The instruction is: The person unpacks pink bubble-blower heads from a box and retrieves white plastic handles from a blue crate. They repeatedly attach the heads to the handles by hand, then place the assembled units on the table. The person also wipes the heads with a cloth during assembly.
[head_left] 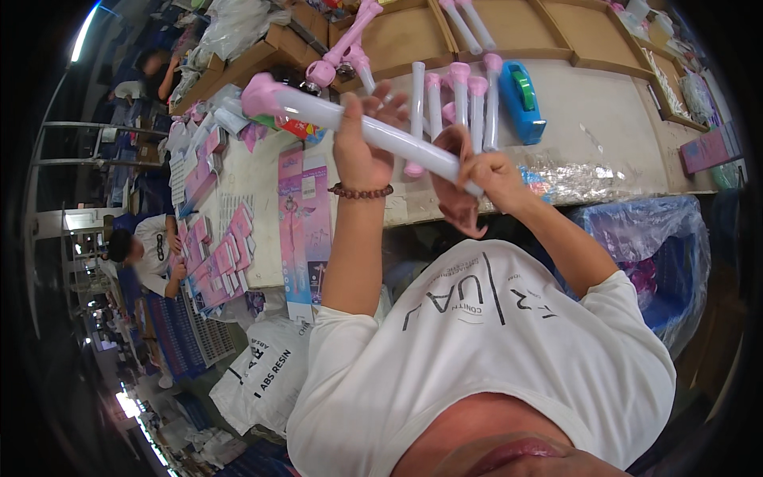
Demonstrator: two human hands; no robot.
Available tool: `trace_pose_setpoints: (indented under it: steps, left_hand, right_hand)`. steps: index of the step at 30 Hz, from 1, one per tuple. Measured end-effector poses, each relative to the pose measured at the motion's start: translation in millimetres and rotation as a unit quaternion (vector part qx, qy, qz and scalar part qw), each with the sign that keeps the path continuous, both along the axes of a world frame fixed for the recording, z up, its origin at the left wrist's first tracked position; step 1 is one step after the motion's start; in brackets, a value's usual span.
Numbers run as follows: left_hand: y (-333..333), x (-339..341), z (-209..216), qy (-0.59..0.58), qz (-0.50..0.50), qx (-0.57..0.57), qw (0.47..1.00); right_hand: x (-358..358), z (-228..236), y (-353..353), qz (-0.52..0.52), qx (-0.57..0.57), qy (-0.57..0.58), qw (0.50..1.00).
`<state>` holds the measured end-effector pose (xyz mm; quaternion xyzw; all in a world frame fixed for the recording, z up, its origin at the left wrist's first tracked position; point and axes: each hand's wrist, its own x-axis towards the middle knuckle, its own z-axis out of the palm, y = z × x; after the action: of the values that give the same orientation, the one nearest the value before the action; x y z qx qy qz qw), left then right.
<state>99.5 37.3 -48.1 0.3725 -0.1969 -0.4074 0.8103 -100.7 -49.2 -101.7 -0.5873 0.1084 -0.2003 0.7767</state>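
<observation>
A long toy wand with a translucent white tube [405,146] and a pink head [262,95] slants across in front of me, its head at the upper left. My left hand [364,147], with a brown beaded bracelet at the wrist, supports the tube's middle between thumb and fingers. My right hand [491,176] pinches the tube's near end. Beside that hand hangs a curled brownish-pink piece [458,208], whose kind I cannot make out. Several similar wands [459,99] lie on the table beyond my hands.
A blue tape dispenser [524,111] with green tape stands right of the wands. Cardboard trays [509,32] line the far edge. Pink printed boxes [230,250] and flat packaging [302,222] lie left. A plastic-lined blue bin [675,246] stands right. Another person [151,254] works at the left.
</observation>
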Motion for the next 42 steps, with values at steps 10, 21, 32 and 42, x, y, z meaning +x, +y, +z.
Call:
trace_pose_setpoints:
  steps: [10,21,32,42]
  left_hand:
    - [7,-38,1,-0.155,0.172,-0.041,0.972]
    - [21,-34,-55,-0.13,0.061,0.085,0.986]
    - [-5,21,-172,-0.259,-0.092,0.301,0.913]
    - [-17,65,-231,-0.424,0.056,0.446,0.786]
  right_hand:
    - [30,-18,4,-0.16,-0.109,0.121,0.974]
    - [20,-87,10,-0.067,-0.179,0.288,0.938]
    - [-1,-64,4,-0.178,-0.017,0.275,0.945]
    - [36,-15,-306,-0.282,-0.261,0.343,0.857]
